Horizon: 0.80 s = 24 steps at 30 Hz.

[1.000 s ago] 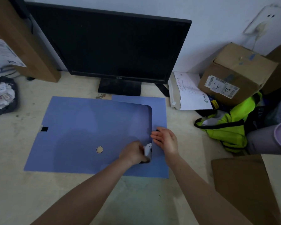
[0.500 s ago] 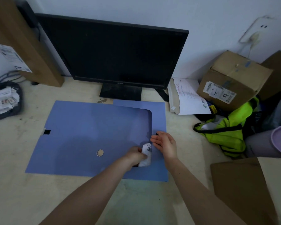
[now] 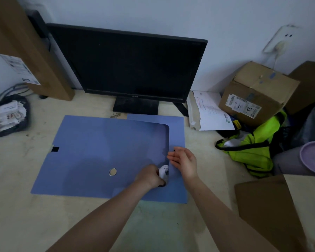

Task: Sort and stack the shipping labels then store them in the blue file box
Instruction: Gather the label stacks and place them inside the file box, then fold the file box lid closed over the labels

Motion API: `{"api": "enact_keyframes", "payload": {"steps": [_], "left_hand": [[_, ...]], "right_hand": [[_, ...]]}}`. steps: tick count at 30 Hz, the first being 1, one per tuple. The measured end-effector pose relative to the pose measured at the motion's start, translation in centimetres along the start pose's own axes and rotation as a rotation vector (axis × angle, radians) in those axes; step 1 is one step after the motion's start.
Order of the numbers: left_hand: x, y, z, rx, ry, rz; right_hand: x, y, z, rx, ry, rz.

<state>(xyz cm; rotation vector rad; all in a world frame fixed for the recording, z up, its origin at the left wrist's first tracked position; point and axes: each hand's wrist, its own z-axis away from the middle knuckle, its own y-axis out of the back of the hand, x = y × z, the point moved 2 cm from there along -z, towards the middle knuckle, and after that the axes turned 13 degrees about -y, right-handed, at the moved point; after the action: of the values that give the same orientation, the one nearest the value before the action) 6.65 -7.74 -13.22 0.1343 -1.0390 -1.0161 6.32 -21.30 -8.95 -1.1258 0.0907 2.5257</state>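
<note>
Head view looks down on a pale, scuffed bench [image 3: 22, 211] pushed against a white wall [image 3: 171, 15]. Everything is placed from the blue file box [image 3: 98, 151], which lies flat in the middle of the bench with its long axis running left to right and its rounded flap edge toward the right. A metal-ringed hole [image 3: 112, 172] shows in its lower middle, and a small black tab [image 3: 55, 148] sits at its left edge.

Behind the file box stands a dark monitor [image 3: 131, 64] on its stand. Left of the monitor a tall brown carton [image 3: 25, 51] bearing a printed label leans against the wall. Far left of the file box a black bag [image 3: 8, 115] holds a heap of white shipping labels [image 3: 9, 113]. Behind and right of the file box lies a white mailer envelope [image 3: 209, 111], then a cardboard box [image 3: 256, 91] with a barcode sticker, and a neon yellow vest [image 3: 251, 148] crumpled below it. A flat piece of brown cardboard [image 3: 269, 213] lies to the lower right.

At the right edge of the flap, the left hand [image 3: 149, 176] is curled, its fingers pinching a small curled white label [image 3: 164, 170] that stands roughly upright against the opening. Just beside it, the right hand [image 3: 185, 162] hovers over the blue panel with fingers loosely spread and slightly bent, holding nothing that can be seen.
</note>
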Motion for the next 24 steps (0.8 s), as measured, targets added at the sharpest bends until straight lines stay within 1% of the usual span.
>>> {"api": "enact_keyframes", "payload": {"steps": [6,10,13,16,21,24], "left_hand": [[0.1,1.9,2.5,0.139,-0.025,0.102],[-2.5,4.7,4.0,0.321,0.007,0.333],[-4.6,8.0,6.7,0.476,0.062,0.557],[-8.0,11.6,9.1,0.616,0.095,0.689],[-16.6,17.0,11.8,0.671,0.216,0.68],[-21.0,19.9,13.2,0.647,0.259,0.648]], "right_hand": [[0.1,-1.2,2.8,-0.037,0.023,0.008],[0.9,-3.8,4.2,-0.051,0.029,0.017],[1.8,-7.7,4.9,-0.104,0.021,0.077],[2.9,-12.6,5.3,-0.151,0.024,0.156],[5.6,-21.8,5.9,-0.194,-0.011,0.229],[7.7,-26.8,5.9,-0.224,-0.05,0.286]]}}
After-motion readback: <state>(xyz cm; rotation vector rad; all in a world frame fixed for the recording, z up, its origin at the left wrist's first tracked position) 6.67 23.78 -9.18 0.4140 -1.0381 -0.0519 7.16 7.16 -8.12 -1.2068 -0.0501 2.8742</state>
